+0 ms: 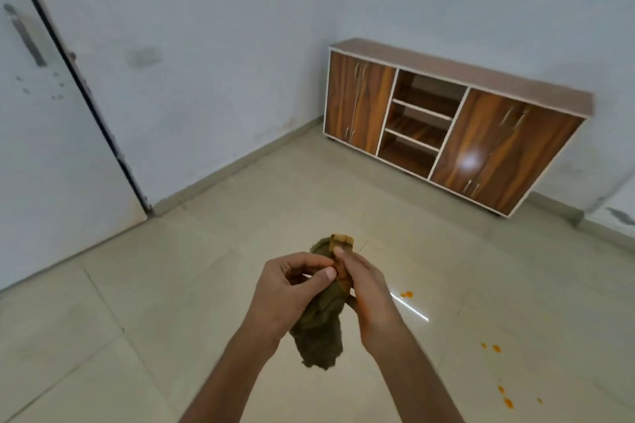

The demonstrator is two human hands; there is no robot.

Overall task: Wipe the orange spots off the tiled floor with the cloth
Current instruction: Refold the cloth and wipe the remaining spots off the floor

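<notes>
Beige tiled floor (pixel 240 209) is marked by orange spots (pixel 407 294) at the right. Above it, an olive cloth (pixel 321 330) is pinched between the left hand (pixel 292 288) and right hand (pixel 367 288), both closed on it. Its long axis is held roughly upright, bunched end hanging downward.

The tiled floor (pixel 213 302) lies bare around the orange spots (pixel 407 294), giving open access from every side. The only items above it are both hands, left hand (pixel 288 292) and right hand (pixel 369 288), and the bunched cloth (pixel 324 323) between them. The wooden cabinet (pixel 457 124) stands against the far wall, well apart. The door (pixel 51 154) bounds the left side.
</notes>
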